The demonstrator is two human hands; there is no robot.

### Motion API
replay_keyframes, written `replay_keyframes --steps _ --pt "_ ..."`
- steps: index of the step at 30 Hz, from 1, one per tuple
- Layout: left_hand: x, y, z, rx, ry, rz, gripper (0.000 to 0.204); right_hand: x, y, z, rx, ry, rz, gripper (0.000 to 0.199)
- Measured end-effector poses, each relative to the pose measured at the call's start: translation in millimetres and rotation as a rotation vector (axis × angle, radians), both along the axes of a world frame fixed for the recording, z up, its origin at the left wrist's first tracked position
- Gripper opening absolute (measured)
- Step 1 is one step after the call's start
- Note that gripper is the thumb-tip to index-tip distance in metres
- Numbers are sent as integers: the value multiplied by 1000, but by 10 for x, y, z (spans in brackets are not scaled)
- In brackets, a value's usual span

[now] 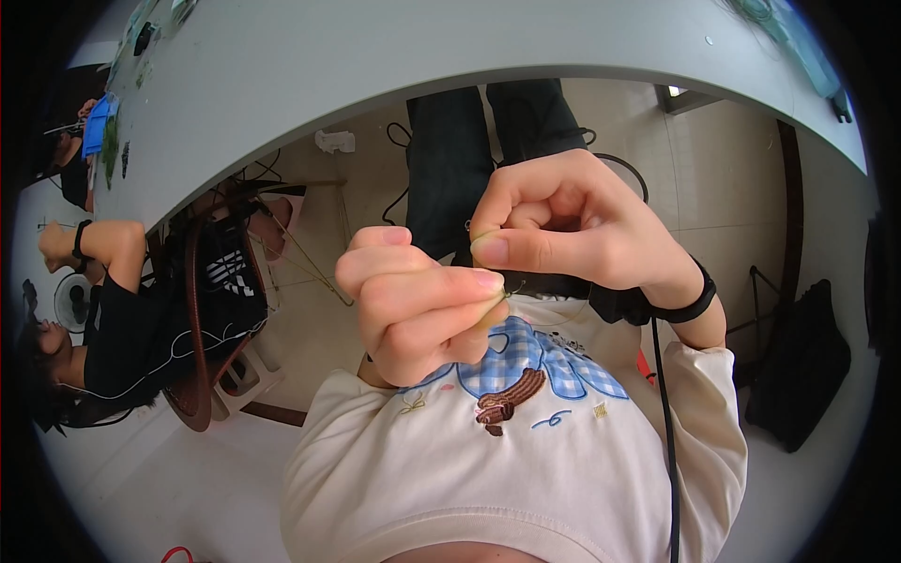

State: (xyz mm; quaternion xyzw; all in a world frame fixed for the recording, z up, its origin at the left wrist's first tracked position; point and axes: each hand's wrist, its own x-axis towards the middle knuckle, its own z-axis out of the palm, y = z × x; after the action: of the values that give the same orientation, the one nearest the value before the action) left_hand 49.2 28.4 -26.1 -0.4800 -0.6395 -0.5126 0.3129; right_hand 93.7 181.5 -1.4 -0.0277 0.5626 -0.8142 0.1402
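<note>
Both of my hands are raised close together in front of my chest, below the table's near edge. My left hand [413, 310] is closed in a pinch, its thumb and forefinger pressed on a thin dark-green wire-like strand [514, 290] with a small curled end sticking out. Just above and to the right, my right hand [582, 225] has thumb and forefinger pinched together, with the other fingers curled in. A tiny dark loop [468, 225] shows at its fingertips; what it holds there is too small to name. The hands do not touch.
A pale grey table [375, 66] curves across the top. Teal plastic wrapping [798, 47] lies on its right end, a blue box [96, 127] at far left. Another person [113, 319] sits at left by a brown-armed chair [195, 319]. A black cable [667, 432] hangs along my right side.
</note>
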Motion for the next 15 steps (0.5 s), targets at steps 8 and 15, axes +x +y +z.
replay_keyframes --steps 8,15 --pt "-73 -52 -24 -37 -34 20 17 235 -103 -130 -207 -222 44 10" --pt "-121 -37 -11 -72 -12 23 16 457 -232 4 -294 -208 -55 9"
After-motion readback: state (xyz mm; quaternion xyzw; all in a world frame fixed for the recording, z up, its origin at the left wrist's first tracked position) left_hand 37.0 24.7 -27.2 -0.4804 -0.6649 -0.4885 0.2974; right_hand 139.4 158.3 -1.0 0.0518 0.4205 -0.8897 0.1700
